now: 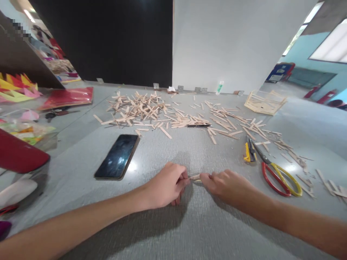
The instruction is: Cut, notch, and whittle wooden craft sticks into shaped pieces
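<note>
Close together at the near middle of the table, both my hands hold one short bundle of wooden craft sticks. My left hand is closed, with thumb and fingertips pinching its left end. The right end sits in the curled fingers of my right hand. Most of the bundle is covered by the fingers, so I cannot tell how its pieces are joined. A phone lies flat to the left of my left hand. Beyond my right hand are scissors with one red and one yellow handle.
A pile of craft sticks spreads across the table's back half, with a black pen among them. A yellow cutter touches the scissors. At the back right stands a stick-built frame. Upright black and white boards border the far edge.
</note>
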Demonstrator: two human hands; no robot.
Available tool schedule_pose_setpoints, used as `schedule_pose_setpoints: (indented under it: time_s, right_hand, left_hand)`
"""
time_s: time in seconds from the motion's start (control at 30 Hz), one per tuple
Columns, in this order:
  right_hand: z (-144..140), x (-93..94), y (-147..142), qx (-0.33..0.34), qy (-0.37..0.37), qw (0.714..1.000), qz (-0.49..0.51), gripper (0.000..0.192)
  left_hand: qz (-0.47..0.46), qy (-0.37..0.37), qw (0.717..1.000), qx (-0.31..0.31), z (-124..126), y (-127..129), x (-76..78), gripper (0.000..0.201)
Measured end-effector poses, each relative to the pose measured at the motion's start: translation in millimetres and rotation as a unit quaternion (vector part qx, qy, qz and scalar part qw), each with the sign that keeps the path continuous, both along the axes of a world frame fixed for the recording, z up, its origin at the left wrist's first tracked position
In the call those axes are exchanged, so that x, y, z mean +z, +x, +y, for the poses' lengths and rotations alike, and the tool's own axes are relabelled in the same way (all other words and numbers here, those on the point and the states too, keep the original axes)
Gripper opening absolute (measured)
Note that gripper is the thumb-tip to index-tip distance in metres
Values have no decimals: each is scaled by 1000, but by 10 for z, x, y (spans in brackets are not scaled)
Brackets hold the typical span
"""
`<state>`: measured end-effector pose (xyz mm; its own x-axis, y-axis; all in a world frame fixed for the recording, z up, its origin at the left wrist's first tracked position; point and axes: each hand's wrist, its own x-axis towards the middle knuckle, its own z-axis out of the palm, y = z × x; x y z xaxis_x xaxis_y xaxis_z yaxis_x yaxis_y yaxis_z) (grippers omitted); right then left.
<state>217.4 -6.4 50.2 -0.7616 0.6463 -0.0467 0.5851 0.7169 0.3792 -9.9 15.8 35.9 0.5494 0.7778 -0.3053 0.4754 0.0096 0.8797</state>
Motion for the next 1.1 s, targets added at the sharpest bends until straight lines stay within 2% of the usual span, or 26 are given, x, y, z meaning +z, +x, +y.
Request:
schedule_pose_setpoints:
  time_s: [0.2, 0.37, 0.57, 0.73, 0.93, 1.1]
  right_hand:
    - [-79, -45, -49, -31, 47, 998, -25, 21]
    - [88, -63, 24, 24, 28, 999, -35, 18]
    - [1, -51, -67, -28, 54, 997, -41, 25]
    - [217, -46, 8, 38, 13, 999, -29, 18]
    - [103, -94, -38, -7, 47, 999, -18, 23]
    - [224, -122, -17, 18, 27, 999, -10, 22]
  left_hand:
    - [4, 8, 1000, 7, -26, 2, 23, 28]
    - [15, 14, 999, 25, -54, 31, 11, 26]
    - [4, 21, 999, 30, -83, 40, -9, 22]
    - [-6, 18, 999, 47, -81, 59, -36, 22]
    - [-4, 26, 998, 62, -107, 86, -61, 21]
    - [23, 61, 996, 67, -145, 110, -65, 27]
